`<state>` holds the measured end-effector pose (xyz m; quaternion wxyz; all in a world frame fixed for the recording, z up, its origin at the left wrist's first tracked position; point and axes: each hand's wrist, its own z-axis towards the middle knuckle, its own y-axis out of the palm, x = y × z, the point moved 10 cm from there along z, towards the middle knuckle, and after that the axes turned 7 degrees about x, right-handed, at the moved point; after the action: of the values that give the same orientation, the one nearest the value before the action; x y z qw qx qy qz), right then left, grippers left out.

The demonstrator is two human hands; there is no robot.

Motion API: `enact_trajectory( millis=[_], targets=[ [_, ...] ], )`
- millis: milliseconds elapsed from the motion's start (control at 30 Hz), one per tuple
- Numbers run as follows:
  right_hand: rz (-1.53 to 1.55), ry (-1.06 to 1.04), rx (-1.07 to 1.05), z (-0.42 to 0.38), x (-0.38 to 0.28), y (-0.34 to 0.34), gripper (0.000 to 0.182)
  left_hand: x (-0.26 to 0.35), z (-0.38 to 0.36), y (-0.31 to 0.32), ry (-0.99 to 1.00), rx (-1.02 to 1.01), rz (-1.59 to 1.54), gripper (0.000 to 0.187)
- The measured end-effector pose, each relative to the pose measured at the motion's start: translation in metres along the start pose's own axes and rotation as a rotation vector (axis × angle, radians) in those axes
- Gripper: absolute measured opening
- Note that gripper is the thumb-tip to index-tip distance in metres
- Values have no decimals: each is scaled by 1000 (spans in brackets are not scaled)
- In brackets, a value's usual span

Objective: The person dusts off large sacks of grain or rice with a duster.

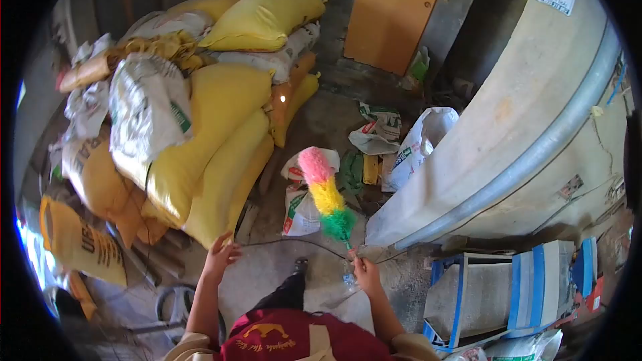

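1. While the right hand (365,274) grips a duster (324,190) by its thin handle, the fluffy end points forward, away from the body, over the concrete floor (267,274).
2. The duster shows three bands: pink at the tip, yellow in the middle, green beside the handle.
3. The left hand (223,255) grasps nothing visible; its fingers are loosely parted, near the lower end of the yellow sacks (227,100) (whether they touch cannot be told).
4. The yellow sacks lie stacked at left, a crumpled white sack (147,107) draped over them.
5. Beyond the duster, an open white sack (422,144) stands beside a curved wall (508,107); an orange door (398,13) is farther back.
6. At right, blue-and-grey equipment (488,287) rests near the wall's base.
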<state>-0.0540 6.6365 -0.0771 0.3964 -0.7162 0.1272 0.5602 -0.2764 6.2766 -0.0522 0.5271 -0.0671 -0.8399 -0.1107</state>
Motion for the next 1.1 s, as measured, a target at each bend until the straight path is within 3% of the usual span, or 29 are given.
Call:
enact_trajectory(
  millis=[67,133,167,200,267,300,333,367,400,500,567,633,700,767,833,967,1033,1100],
  targets=[
    [11,-46,85,55,-6,1,27,97,39,47,228,-150,-330,47],
    [-58,-180,158,111,-2,-6,27,237,21,109,563,-367,-476,40],
    [-70,-152,162,132,-3,-13,27,281,17,127,639,-534,-629,38],
    [-187,-172,153,160,-23,-18,26,331,-13,155,803,-792,-680,34],
    [-303,-181,158,213,-59,-29,26,421,-79,246,760,-1573,-586,31],
    [-219,-164,152,237,-76,-36,26,441,-96,283,681,-1789,-287,26],
    [-137,-151,146,260,-84,-40,26,440,-91,278,663,-2011,-520,32],
    [-143,-145,158,286,-80,-43,26,463,-106,299,809,-2353,-697,31],
    [-126,-134,191,313,-68,-45,26,468,-83,332,608,-1768,-560,19],
    [-74,-65,252,394,-37,-43,25,472,-51,377,717,-1892,-602,14],
    [-38,-23,196,456,-26,-38,27,479,-21,429,701,-1967,-397,13],
    [-51,-30,136,526,-15,-34,27,449,-2,436,834,-2211,-102,17],
    [-96,-192,192,594,-27,-42,27,443,38,449,920,-2336,70,27],
    [-258,-158,76,651,-47,-42,27,453,96,492,846,-2142,301,31],
    [-228,-81,58,693,-57,-52,28,454,155,522,804,-1908,466,34],
    [-7,-251,137,763,-85,-50,30,455,272,549,802,-1314,748,41],
    [144,-46,73,792,-65,-36,29,455,317,534,759,-956,871,44],
    [60,-97,23,813,-92,-36,30,449,409,486,604,-320,895,58]
  ],
)
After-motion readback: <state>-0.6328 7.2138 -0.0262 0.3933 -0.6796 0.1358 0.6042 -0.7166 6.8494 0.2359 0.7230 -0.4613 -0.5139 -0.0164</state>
